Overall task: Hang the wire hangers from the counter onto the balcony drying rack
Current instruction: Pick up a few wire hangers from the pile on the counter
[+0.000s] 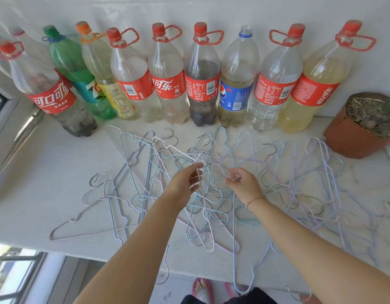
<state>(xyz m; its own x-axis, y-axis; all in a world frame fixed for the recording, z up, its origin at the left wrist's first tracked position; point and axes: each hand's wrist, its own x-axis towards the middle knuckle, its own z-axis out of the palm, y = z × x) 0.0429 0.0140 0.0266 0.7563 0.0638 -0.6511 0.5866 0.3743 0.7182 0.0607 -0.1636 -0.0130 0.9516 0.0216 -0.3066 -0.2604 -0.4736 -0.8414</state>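
Note:
A tangled pile of pastel wire hangers (277, 172) in blue, pink, lilac and white lies spread over the pale stone counter (47, 172). My left hand (185, 182) is over the middle of the pile, fingers pinched on a white wire hanger (172, 148) whose hook end is lifted off the heap. My right hand (244, 184) hovers just to the right, fingers curled around a light blue wire of the pile. A few hangers overhang the counter's near edge. The drying rack is out of view.
A row of several large plastic soda bottles (167, 80) lines the back wall. A terracotta plant pot (352, 132) stands at the right. A window frame (5, 119) borders the left. Below the counter edge I see my feet in pink slippers (202, 288).

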